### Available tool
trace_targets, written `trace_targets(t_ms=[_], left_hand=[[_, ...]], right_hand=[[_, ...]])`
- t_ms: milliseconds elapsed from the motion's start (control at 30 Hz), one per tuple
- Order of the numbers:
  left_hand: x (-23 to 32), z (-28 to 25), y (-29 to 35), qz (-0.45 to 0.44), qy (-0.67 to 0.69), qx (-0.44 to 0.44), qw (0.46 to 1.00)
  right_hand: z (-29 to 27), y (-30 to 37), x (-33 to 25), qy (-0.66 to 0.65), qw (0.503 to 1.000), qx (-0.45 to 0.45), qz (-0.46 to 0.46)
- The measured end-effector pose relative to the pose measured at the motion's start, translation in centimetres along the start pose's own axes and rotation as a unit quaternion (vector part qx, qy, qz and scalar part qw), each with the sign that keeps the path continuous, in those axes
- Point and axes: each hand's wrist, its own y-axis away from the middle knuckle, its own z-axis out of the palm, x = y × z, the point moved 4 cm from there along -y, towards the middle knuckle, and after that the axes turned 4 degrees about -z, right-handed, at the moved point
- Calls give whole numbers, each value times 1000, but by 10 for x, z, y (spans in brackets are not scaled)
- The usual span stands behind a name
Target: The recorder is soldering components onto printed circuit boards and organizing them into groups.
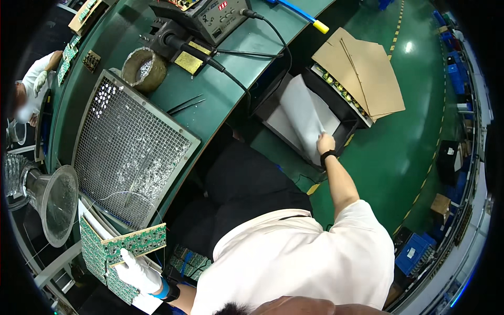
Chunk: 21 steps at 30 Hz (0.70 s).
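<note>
My left hand (137, 274), in a white glove, is closed on a green circuit board panel (139, 240) at the lower left. More green circuit boards (93, 249) stand against that panel on its left side. To the right, my bare right hand (325, 143) pinches the near end of a thin white sheet (302, 107). The sheet is lifted and curled above a black bin (281, 126), where another pale sheet (324, 111) lies. My right fingertips are partly hidden by the sheet's edge.
A metal mesh tray (131, 149) lies on the green bench beside tweezers (185, 104), a round pot (144, 69) and a soldering station (212, 21). Brown cardboard sheets (362, 71) cover boards behind the bin. A clear fume funnel (59, 206) stands left. A person (37, 79) works at the far left.
</note>
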Motion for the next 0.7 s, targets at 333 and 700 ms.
trace_targets(t_ms=[333,700], left_hand=[[-5,-2,15,21,122,16,992],[-42,-50,43,6,290,-31,956]], right_hand=[[-156,12,-4,-670,720,91,154],[-416,129,-198,-607,588,480,-234]])
